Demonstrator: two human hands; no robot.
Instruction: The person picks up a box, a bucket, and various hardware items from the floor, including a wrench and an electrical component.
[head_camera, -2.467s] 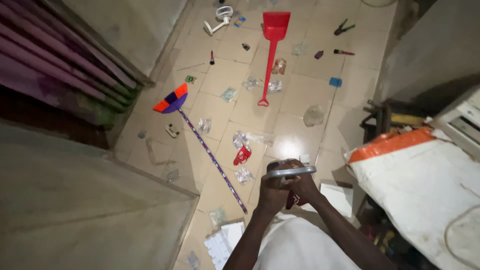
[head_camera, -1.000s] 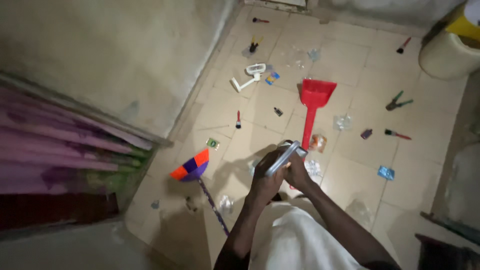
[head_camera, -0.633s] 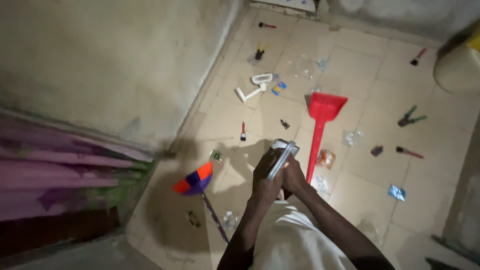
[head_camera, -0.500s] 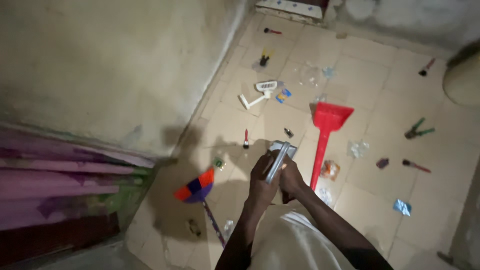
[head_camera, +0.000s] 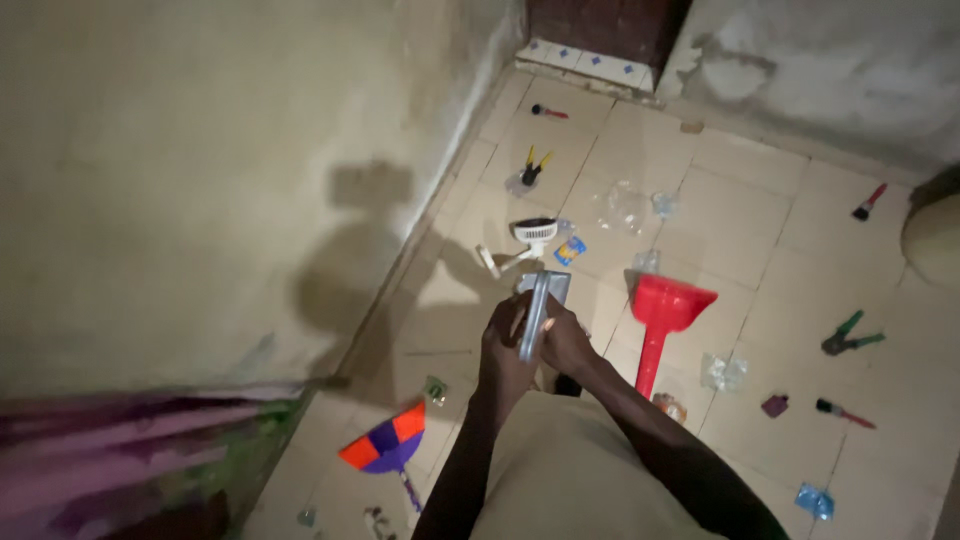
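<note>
While both hands clasp it, the flat grey phone (head_camera: 538, 312) stands edge-on, protruding far beyond left hand (head_camera: 503, 345) and right hand (head_camera: 566, 343).

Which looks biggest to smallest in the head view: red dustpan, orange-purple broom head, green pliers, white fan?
1. red dustpan
2. orange-purple broom head
3. white fan and green pliers look about alike; both lie farther from the camera, so no ranking.

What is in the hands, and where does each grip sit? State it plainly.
Both hands, left and right, hold a flat grey phone-like slab edge-on. The grip sits on its lower half; the upper end sticks out free.
</note>
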